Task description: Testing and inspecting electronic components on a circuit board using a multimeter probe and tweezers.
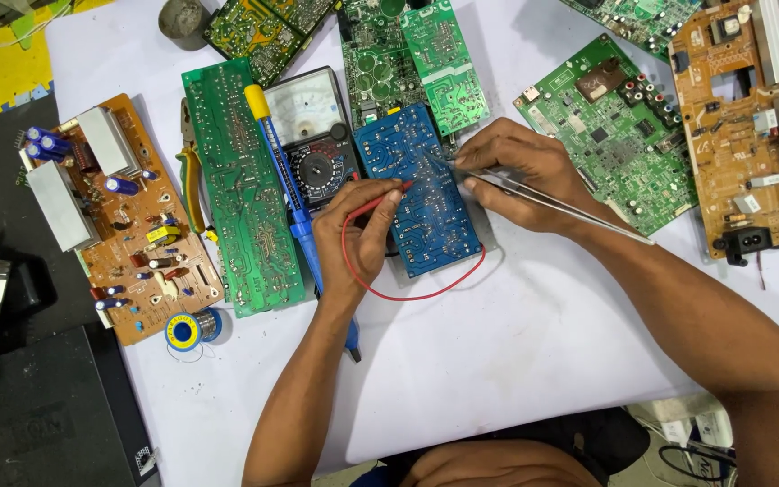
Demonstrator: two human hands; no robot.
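A blue circuit board (426,212) lies solder side up in the middle of the white table. My left hand (358,236) pinches a red probe with a red wire (426,293) that loops under the board's near edge; the probe tip touches the board. My right hand (520,171) holds long metal tweezers (570,207), their tips resting on the board's upper part. A blue-handled soldering iron (286,185) with a yellow end lies just left of my left hand.
An analog multimeter (313,135) sits behind the blue board. Green boards (241,189), (610,131) lie left and right, brown boards (132,216), (755,117) at both sides. A solder spool (187,329) and yellow-handled pliers (193,185) are on the left; a black case (38,415) sits at lower left.
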